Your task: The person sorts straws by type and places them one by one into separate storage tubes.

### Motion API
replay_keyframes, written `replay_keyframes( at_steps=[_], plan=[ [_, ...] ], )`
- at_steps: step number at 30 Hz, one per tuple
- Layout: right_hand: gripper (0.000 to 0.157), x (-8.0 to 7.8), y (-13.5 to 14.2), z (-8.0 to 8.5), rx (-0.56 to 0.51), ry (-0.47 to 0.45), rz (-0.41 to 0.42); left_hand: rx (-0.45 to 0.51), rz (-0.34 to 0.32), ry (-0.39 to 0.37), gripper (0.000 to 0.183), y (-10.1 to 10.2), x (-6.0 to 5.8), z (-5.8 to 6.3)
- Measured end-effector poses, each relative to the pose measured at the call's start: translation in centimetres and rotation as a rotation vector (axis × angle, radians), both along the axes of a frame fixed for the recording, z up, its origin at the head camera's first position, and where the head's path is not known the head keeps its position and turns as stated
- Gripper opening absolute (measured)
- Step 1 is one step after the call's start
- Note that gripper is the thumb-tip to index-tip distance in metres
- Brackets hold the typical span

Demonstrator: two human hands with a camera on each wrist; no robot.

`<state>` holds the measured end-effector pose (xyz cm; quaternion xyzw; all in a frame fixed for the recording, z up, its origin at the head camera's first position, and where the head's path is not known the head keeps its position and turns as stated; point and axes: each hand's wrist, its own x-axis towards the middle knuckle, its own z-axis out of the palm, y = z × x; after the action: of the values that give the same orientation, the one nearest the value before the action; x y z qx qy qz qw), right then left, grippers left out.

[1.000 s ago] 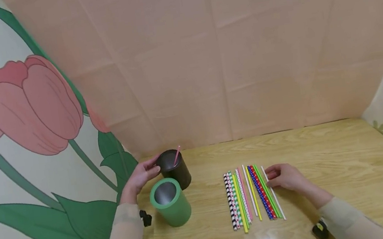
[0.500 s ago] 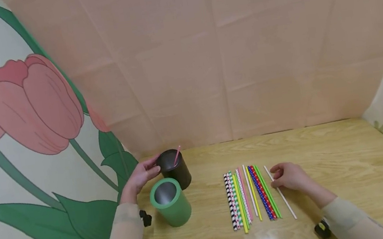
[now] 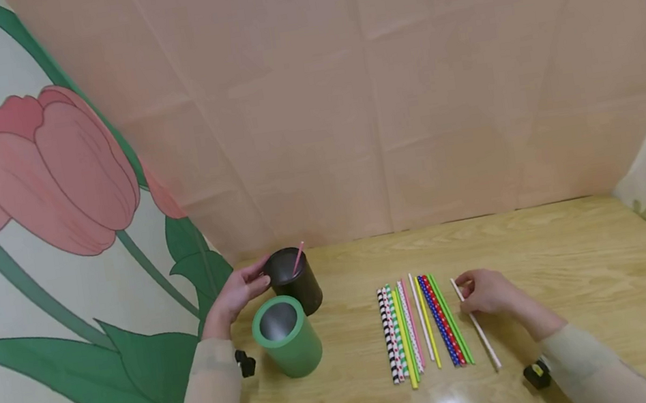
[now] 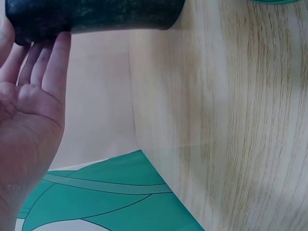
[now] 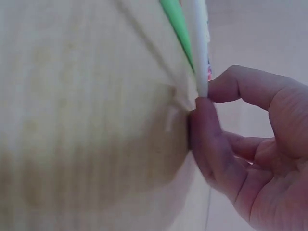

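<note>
My left hand (image 3: 240,297) holds the side of a black cup (image 3: 306,295) near its rim, thumb in front and fingers toward the back. A thin pink straw (image 3: 298,257) leans inside that cup and sticks out over the rim. On the right, my right hand (image 3: 487,292) pinches a white straw (image 3: 481,332) near its far end between thumb and forefinger. The right wrist view shows this white straw (image 5: 200,57) slanting up from the fingertips, its shadow on the wood. A green cup (image 3: 300,359) stands upright just in front of the black one.
Between the hands, several straws lie side by side on the wooden table (image 3: 558,244): black-striped ones (image 3: 390,343), a blue dotted one (image 3: 437,323), and a green one (image 3: 454,324) nearest my right hand. A pink-beige sheet (image 3: 434,110) hangs behind; a tulip-painted wall (image 3: 60,183) rises at left.
My right hand has drawn the white straw rightward, away from the green straws; its near end has swung farther right. The left hand stays at the black cup.
</note>
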<state>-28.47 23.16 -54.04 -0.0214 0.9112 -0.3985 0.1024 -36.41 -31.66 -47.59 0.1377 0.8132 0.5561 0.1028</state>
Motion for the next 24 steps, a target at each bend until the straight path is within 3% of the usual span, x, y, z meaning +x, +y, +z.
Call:
replay_keyframes(
  at_steps=[7, 14, 24],
  plan=[
    [0.067, -0.2, 1.0, 0.5, 0.021, -0.034, 0.03, 0.002, 0.008, -0.011, 0.06, 0.4, -0.2, 0.2],
    [0.072, -0.4, 1.9, 0.3, -0.115, -0.079, 0.009, -0.005, 0.007, 0.008, 0.06, 0.4, -0.3, 0.3],
    [0.07, -0.6, 2.8, -0.6, -0.218, -0.085, 0.013, 0.011, 0.001, 0.005, 0.062, 0.2, -0.1, 0.2]
  ],
)
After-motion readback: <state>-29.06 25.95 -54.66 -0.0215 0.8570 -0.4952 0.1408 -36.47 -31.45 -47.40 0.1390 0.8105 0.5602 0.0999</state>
